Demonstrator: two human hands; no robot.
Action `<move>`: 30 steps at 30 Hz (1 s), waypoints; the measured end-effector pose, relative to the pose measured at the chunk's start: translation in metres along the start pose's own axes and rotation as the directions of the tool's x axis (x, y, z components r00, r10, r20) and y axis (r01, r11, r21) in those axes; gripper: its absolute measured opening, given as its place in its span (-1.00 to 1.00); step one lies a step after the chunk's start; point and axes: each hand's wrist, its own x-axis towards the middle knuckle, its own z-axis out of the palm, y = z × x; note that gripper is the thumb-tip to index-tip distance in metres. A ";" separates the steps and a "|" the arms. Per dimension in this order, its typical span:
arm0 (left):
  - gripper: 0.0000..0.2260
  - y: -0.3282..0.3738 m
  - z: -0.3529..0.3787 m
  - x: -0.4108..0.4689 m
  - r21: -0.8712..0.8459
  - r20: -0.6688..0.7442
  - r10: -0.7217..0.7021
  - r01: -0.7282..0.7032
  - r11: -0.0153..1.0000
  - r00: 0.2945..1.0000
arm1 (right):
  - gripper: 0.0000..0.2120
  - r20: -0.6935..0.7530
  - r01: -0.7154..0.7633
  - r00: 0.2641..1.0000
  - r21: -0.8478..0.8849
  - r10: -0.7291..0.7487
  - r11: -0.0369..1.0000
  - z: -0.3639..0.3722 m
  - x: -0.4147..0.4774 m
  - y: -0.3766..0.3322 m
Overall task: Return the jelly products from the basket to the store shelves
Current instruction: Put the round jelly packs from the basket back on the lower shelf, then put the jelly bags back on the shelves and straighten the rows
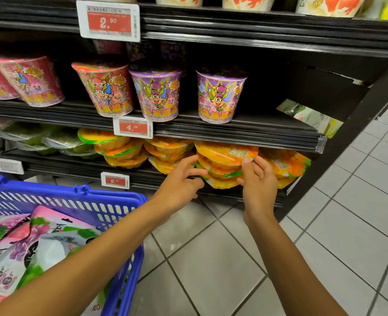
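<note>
Head view: we are looking at a store shelf unit with both hands up at the lowest shelf [79,166]. The left hand [179,185] is reaching in with its fingers [194,158] straight and spread apart, tips touching the left side of a stack of orange jelly packs [222,176]. The right hand [260,185] is pinching the front right edge of the top jelly pack [225,152], thumb on the lid and the other fingers curling behind it. That pack is lying tilted on top of the stack, on the shelf, with more orange packs just beside it on both sides. We are seeing a blue basket [111,197] at lower left, well apart from the stack and under the left forearm, holding pink-and-white jelly pouches [45,242]. Cartoon-print cups [220,94] are standing upright on the shelf above. A red price tag [115,180] is sitting on the shelf rail near the left hand. Tiled floor [234,258] below.
</note>
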 end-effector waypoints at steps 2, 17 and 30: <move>-0.63 0.000 -0.011 -0.005 -0.012 -0.027 -0.034 0.034 0.999 0.999 | -0.71 -0.041 -0.014 0.999 0.002 0.014 1.000 0.001 -0.004 -0.002; -0.74 -0.026 -0.153 -0.084 0.087 -0.199 -0.032 0.050 0.995 0.979 | -0.94 0.769 0.022 0.633 -0.137 0.092 0.990 0.115 -0.128 -0.016; -0.96 -0.061 -0.249 -0.163 0.370 -0.625 -0.238 0.550 0.748 0.744 | -0.51 0.115 -0.629 0.093 -0.763 0.989 0.147 0.171 -0.188 0.009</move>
